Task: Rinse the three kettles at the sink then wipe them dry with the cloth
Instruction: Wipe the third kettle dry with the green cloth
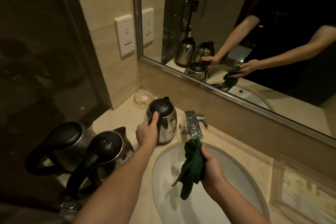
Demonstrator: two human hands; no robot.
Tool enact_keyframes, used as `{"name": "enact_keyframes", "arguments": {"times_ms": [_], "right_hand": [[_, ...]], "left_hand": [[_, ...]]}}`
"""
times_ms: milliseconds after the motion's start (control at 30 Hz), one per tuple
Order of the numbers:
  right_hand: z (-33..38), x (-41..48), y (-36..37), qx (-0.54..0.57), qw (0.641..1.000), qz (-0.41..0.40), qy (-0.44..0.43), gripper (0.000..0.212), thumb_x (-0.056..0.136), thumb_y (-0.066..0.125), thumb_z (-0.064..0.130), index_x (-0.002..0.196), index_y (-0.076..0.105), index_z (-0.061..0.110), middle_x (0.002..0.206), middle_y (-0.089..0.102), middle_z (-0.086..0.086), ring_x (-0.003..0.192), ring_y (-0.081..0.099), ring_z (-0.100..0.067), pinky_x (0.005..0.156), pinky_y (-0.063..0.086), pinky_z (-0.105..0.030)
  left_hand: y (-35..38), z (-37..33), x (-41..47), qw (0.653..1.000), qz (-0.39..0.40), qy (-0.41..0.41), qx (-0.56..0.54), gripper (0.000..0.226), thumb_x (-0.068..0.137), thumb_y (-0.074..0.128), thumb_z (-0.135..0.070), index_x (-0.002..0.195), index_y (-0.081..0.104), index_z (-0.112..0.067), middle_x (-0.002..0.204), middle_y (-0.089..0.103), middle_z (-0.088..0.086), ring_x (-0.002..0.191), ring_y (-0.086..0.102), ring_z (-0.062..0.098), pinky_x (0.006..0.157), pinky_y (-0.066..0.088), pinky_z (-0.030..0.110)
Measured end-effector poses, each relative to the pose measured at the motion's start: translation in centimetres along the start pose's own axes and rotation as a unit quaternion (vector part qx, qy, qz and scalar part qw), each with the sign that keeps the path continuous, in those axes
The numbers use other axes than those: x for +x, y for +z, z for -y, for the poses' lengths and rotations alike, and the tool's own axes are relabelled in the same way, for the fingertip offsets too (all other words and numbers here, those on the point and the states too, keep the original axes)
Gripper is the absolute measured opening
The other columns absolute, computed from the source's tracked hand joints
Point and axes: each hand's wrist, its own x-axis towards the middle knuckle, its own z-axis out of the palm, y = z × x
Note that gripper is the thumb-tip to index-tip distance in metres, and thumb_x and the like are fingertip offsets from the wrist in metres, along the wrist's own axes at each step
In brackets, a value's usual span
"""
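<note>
two steel kettles with black lids and handles stand side by side at the left of the counter (109,123): the far-left kettle (71,138) and the middle kettle (109,149), lids down, contents hidden. marks on the wall plate (125,38) are too small to read. a glass dish (143,97) in the corner holds a small pale round thing. the left hand (146,133) grips the third kettle (169,125) by its black handle, thumb on top; it stands upright beside the faucet (193,124). the right hand (212,167) clutches a bunched dark green cloth (192,165), hanging over the white sink (236,178).
</note>
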Motion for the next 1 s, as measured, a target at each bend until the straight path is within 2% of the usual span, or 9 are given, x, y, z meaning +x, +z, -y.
{"name": "enact_keyframes", "arguments": {"times_ms": [67, 167, 300, 500, 633, 700, 833, 900, 1000], "right_hand": [[0.2, -0.2, -0.1, 0.003, 1.0, -0.001, -0.001, 0.034, 0.094, 0.053, 0.04, 0.109, 0.064, 0.012, 0.11, 0.066, -0.021, 0.107, 0.06, -0.038, 0.085, 0.051, -0.045], [0.6, -0.7, -0.3, 0.005, 1.0, 0.003, -0.006, 0.037, 0.093, 0.052, 0.041, 0.112, 0.063, 0.012, 0.112, 0.065, -0.02, 0.107, 0.06, -0.036, 0.094, 0.047, -0.047], [0.9, -1.5, -0.1, 0.002, 1.0, 0.007, -0.014, 0.032, 0.093, 0.051, 0.043, 0.105, 0.064, 0.016, 0.112, 0.064, -0.018, 0.109, 0.058, -0.035, 0.101, 0.042, -0.05], [0.3, -3.3, -0.2, 0.003, 0.999, 0.015, -0.039, 0.036, 0.095, 0.049, 0.042, 0.107, 0.065, 0.013, 0.107, 0.066, -0.015, 0.103, 0.06, -0.03, 0.098, 0.044, -0.047], [-0.8, -4.8, -0.4, -0.001, 0.999, 0.0, -0.048, 0.032, 0.095, 0.049, 0.042, 0.104, 0.065, 0.016, 0.11, 0.065, -0.013, 0.105, 0.058, -0.029, 0.092, 0.045, -0.044], [-1.5, -5.4, -0.5, 0.002, 0.998, -0.005, -0.06, 0.034, 0.095, 0.048, 0.042, 0.108, 0.064, 0.015, 0.113, 0.064, -0.013, 0.106, 0.058, -0.029, 0.091, 0.045, -0.042], [-3.8, -7.1, -0.5, 0.005, 0.998, -0.029, -0.057, 0.042, 0.095, 0.049, 0.042, 0.123, 0.06, 0.013, 0.12, 0.062, -0.013, 0.114, 0.055, -0.03, 0.104, 0.04, -0.048], [-5.2, -8.0, -0.2, 0.013, 0.997, -0.047, -0.055, 0.043, 0.094, 0.051, 0.042, 0.123, 0.06, 0.011, 0.117, 0.063, -0.013, 0.111, 0.057, -0.03, 0.102, 0.042, -0.047], [-6.7, -9.5, 0.5, 0.013, 0.997, -0.053, -0.057, 0.041, 0.096, 0.05, 0.041, 0.121, 0.06, 0.01, 0.112, 0.063, -0.014, 0.105, 0.058, -0.029, 0.093, 0.045, -0.042]], "left_hand": [[-0.1, -0.1, -0.6, 1.0, -0.008, 0.009, 0.003, 0.079, 0.077, 0.055, -0.079, 0.08, 0.07, -0.002, 0.078, 0.07, 0.012, 0.077, 0.066, 0.028, 0.058, 0.041, 0.03], [-0.5, 0.1, -1.5, 0.999, -0.007, 0.026, 0.026, 0.077, 0.08, 0.056, -0.076, 0.075, 0.069, -0.001, 0.074, 0.07, 0.012, 0.073, 0.066, 0.027, 0.057, 0.044, 0.031], [-1.6, 1.4, -3.2, 0.998, -0.003, 0.043, 0.045, 0.078, 0.078, 0.055, -0.078, 0.077, 0.07, -0.002, 0.074, 0.071, 0.011, 0.071, 0.066, 0.024, 0.053, 0.041, 0.029], [-4.5, 3.4, -7.3, 0.996, 0.007, 0.075, 0.055, 0.077, 0.082, 0.053, -0.077, 0.066, 0.071, -0.004, 0.065, 0.069, 0.011, 0.07, 0.067, 0.025, 0.064, 0.046, 0.03], [-6.6, 4.4, -9.8, 0.994, 0.019, 0.097, 0.04, 0.073, 0.086, 0.055, -0.069, 0.061, 0.07, -0.002, 0.061, 0.067, 0.012, 0.071, 0.067, 0.027, 0.079, 0.05, 0.036], [-7.4, 4.5, -11.0, 0.994, 0.03, 0.106, 0.029, 0.069, 0.089, 0.057, -0.064, 0.057, 0.067, -0.003, 0.057, 0.064, 0.011, 0.069, 0.067, 0.029, 0.077, 0.051, 0.036], [-9.6, 5.2, -13.0, 0.992, 0.039, 0.123, 0.011, 0.069, 0.091, 0.057, -0.06, 0.058, 0.067, 0.0, 0.055, 0.061, 0.01, 0.063, 0.064, 0.024, 0.064, 0.046, 0.028], [-10.8, 5.6, -13.6, 0.99, 0.055, 0.126, 0.003, 0.071, 0.091, 0.057, -0.059, 0.064, 0.068, 0.006, 0.056, 0.061, 0.012, 0.06, 0.062, 0.022, 0.062, 0.045, 0.026], [-12.5, 6.7, -14.3, 0.987, 0.074, 0.141, 0.01, 0.074, 0.09, 0.055, -0.061, 0.065, 0.066, 0.008, 0.055, 0.058, 0.012, 0.057, 0.059, 0.022, 0.067, 0.048, 0.03]]}}
